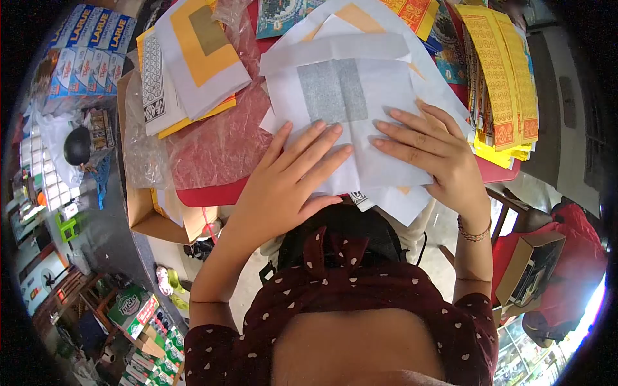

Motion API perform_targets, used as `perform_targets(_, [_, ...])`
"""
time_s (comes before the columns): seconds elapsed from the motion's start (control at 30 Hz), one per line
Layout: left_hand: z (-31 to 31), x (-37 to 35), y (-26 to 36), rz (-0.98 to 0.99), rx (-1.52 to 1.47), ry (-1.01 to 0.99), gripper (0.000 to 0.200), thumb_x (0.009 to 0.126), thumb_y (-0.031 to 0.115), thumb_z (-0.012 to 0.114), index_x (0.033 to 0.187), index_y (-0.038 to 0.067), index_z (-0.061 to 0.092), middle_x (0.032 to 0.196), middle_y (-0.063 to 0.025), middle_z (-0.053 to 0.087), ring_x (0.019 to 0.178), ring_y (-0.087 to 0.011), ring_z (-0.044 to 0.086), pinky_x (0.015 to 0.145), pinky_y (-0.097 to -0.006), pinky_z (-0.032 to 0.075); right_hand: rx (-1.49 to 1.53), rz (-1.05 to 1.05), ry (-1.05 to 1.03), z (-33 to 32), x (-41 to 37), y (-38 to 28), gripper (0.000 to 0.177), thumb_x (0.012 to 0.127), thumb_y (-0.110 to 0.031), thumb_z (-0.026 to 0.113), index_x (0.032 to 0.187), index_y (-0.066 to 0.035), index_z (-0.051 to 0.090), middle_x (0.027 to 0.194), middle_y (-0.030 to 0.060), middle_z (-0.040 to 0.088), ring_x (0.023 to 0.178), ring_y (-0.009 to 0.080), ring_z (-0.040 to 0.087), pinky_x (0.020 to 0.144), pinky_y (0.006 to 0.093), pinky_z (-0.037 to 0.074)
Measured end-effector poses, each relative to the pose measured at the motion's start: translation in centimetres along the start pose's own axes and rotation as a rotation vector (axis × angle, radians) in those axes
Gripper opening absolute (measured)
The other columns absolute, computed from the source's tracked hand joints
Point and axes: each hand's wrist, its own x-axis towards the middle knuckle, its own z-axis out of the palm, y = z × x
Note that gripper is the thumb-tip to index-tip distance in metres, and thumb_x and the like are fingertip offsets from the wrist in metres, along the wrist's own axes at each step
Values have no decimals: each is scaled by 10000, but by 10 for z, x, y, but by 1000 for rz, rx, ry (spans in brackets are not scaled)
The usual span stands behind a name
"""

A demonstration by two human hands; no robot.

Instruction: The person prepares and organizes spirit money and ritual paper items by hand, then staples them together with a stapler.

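Note:
A white paper sheet with a grey square patch lies creased down its middle, its far edge folded over into a strip. My left hand rests on the sheet's left side, fingers spread. On its right side lies my right hand, palm down with fingers apart and a bracelet at the wrist. Neither hand grips anything. More white sheets with orange-yellow patches show beneath and behind this one.
At the left, white and yellow papers lie on clear plastic over the red table. A thick stack of yellow printed papers stands at the right. A cardboard box sits below the table's left edge.

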Motion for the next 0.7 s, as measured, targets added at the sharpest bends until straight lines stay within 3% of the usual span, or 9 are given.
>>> perform_targets(0.23, [-1,-14,-4,88,100,-41,643,701,176,679,1326,124,534,1435,-95,446,1341,-268,406,1121,-508,288,37,46,-30,-3,-6,3,486,660,-38,654,1126,-168,704,1188,13,662,1201,221,560,1086,466,369])
perform_targets(0.3, [-3,-17,-6,110,132,-22,631,694,125,659,1314,113,542,1426,-90,457,1330,-260,423,1116,-502,304,-47,-33,-79,-8,-7,5,505,654,-8,643,1117,-198,709,1194,12,659,1198,219,562,1090,470,362])
perform_targets(0.37, [-11,-17,-9,116,101,-18,591,704,60,626,1290,90,559,1370,-92,516,1280,-248,483,1102,-486,339,-58,-34,-83,-11,-7,1,517,646,5,635,1111,-209,710,1197,11,657,1196,219,563,1091,471,358])
perform_targets(0.6, [-28,-14,-12,121,76,-4,461,760,40,599,1220,63,617,1259,-110,602,1214,-263,545,1085,-472,362,-54,-51,-108,-18,-10,-1,510,635,9,630,1097,-191,712,1179,24,663,1178,224,572,1071,463,388])
perform_targets(0.7, [-48,-5,-10,119,-130,-61,365,825,35,564,1179,60,648,1249,-118,608,1211,-273,546,1076,-450,369,-41,-68,-91,-14,-11,5,481,642,-4,630,1087,-166,712,1149,32,671,1152,230,584,1057,459,407])
